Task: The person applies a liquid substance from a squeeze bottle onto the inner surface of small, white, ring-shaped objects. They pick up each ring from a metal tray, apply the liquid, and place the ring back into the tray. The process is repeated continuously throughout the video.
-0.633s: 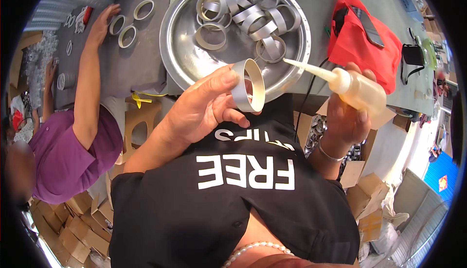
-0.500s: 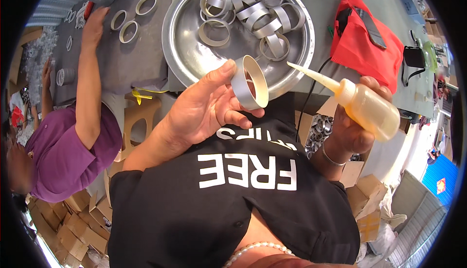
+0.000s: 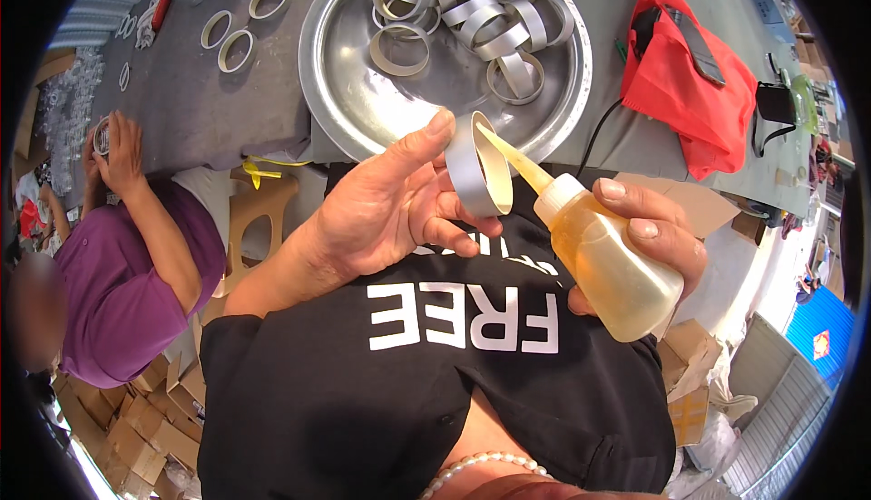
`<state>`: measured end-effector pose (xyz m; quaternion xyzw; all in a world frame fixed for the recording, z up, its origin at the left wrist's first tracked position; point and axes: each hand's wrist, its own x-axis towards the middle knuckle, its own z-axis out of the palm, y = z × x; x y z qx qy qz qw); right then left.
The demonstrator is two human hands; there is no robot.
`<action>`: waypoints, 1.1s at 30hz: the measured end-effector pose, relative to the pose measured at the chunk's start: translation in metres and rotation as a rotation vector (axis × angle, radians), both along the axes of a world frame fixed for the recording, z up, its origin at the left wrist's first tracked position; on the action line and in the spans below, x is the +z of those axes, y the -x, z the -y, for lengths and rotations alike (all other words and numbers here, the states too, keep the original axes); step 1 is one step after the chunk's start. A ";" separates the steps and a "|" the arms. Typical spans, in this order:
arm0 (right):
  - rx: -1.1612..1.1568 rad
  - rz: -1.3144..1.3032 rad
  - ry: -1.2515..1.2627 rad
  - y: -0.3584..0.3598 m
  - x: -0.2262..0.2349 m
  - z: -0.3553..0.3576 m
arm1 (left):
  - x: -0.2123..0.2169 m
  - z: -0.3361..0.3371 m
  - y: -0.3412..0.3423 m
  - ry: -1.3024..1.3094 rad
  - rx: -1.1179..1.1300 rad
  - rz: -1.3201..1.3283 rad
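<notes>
My left hand [image 3: 399,191] pinches a silver-grey ring [image 3: 464,169] with a cream inner face, held up on its edge between thumb and fingers. Wrapped in my right hand [image 3: 653,237] is a squeeze bottle [image 3: 617,259] of amber liquid, tilted so that its long pointed nozzle [image 3: 515,158] reaches into the ring's opening. Whether the tip touches the inner wall, I cannot tell. Just beyond my hands, a round metal basin [image 3: 349,92] contains several similar rings [image 3: 400,49], heaped toward its far side.
A red cloth bag [image 3: 685,83] with a phone on it lies right of the basin. On the left, a co-worker in purple [image 3: 136,273] handles a small round piece at the grey table [image 3: 254,110], where three rings lie. Cardboard boxes [image 3: 145,427] fill the lower left.
My right hand has brought the bottle leftward, its nozzle moving from beside the ring into it. The ring shifted slightly right. The co-worker's outstretched arm has drawn back to their other hand.
</notes>
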<state>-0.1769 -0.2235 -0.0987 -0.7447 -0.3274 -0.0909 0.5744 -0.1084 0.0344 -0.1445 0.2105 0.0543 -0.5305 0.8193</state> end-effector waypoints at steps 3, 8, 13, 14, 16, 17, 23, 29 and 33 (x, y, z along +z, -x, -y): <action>0.009 -0.025 -0.011 0.002 -0.002 0.000 | 0.013 0.001 -0.002 -0.041 -0.008 0.019; 0.017 -0.064 -0.050 0.007 -0.003 0.005 | 0.038 -0.002 -0.001 -0.138 0.051 0.112; -0.014 -0.082 -0.105 0.012 -0.001 0.005 | 0.027 0.002 0.007 -0.260 0.159 0.338; -0.038 -0.062 -0.112 0.012 -0.001 0.004 | 0.026 0.002 0.008 -0.272 0.178 0.403; -0.075 0.015 -0.094 0.010 -0.002 0.003 | 0.029 0.002 0.012 -0.311 0.207 0.506; -0.073 0.044 -0.098 0.009 -0.004 0.003 | 0.020 0.004 0.012 -0.297 0.247 0.642; -0.014 -0.004 -0.117 0.003 -0.006 0.018 | 0.026 0.002 0.013 -0.462 0.387 1.188; -0.386 -0.100 -0.385 0.010 -0.015 -0.005 | 0.012 0.008 0.007 -0.388 0.630 1.604; -0.451 -0.197 -0.448 0.005 -0.018 -0.001 | -0.009 0.023 0.006 -0.336 0.862 1.733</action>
